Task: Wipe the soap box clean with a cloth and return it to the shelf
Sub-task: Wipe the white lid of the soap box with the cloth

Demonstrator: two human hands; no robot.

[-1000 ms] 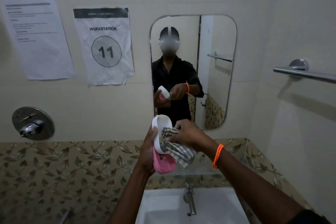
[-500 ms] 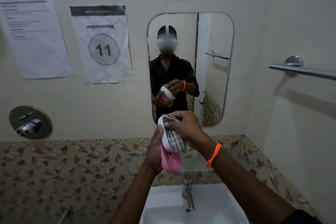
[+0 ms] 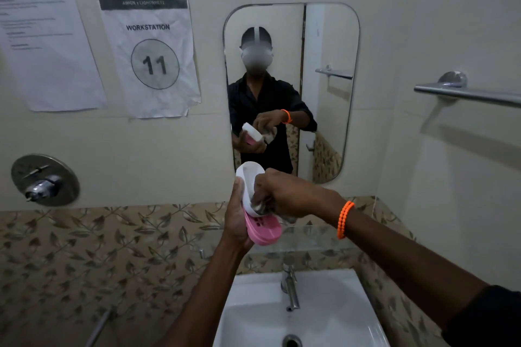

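The soap box [image 3: 249, 177] has a white outer shell and a pink slotted insert [image 3: 264, 229] sticking out below it. My left hand [image 3: 236, 220] grips the box from the left, holding it nearly upright above the sink. My right hand [image 3: 284, 196] presses a checked cloth [image 3: 263, 205] into the open white shell; most of the cloth is bunched under my fingers. A glass shelf [image 3: 313, 236] runs along the wall just behind and below my hands.
A white sink [image 3: 338, 315] with a chrome tap [image 3: 290, 287] lies directly below. A mirror [image 3: 324, 45] hangs ahead, two paper notices [image 3: 149, 53] left of it, a shower valve [image 3: 45, 180] lower left, and a towel bar [image 3: 473, 94] on the right wall.
My right hand slid the cloth from the top of the white shell down to its lower half. The box stays in my left hand, now tilted a little more.
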